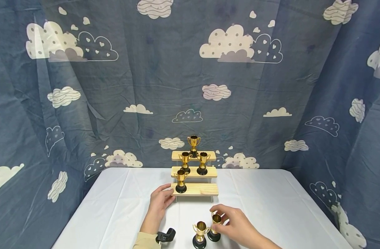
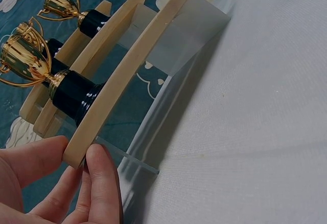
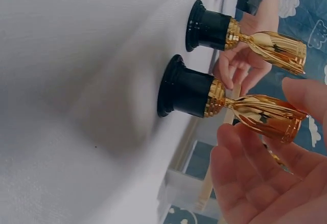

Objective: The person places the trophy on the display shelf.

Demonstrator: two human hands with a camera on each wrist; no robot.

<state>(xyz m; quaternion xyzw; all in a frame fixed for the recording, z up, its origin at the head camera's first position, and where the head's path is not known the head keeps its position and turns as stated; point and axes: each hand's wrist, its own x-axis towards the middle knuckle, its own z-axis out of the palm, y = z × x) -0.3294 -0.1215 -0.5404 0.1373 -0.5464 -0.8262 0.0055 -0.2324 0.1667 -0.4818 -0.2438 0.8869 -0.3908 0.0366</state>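
My left hand (image 1: 160, 200) pinches the left end of the lowest wooden shelf (image 1: 202, 189) of a three-tier stand. In the left wrist view the thumb lies on top of the board and the fingers are beneath it. My right hand (image 1: 236, 223) has thumb and fingers around the golden cup of a small trophy (image 3: 189, 92) with a black base, which stands on the table. Close beside it stands a second trophy (image 1: 200, 235). On the lowest shelf, toward the left, is another trophy (image 1: 181, 181).
Two trophies, one on the left (image 1: 185, 162) and one on the right (image 1: 203, 163), share the middle shelf. A single trophy (image 1: 193, 146) tops the stand. White cloth covers the table (image 1: 124, 214); a cloud-patterned curtain (image 1: 165, 86) hangs behind. A black band (image 1: 165, 236) circles the left wrist.
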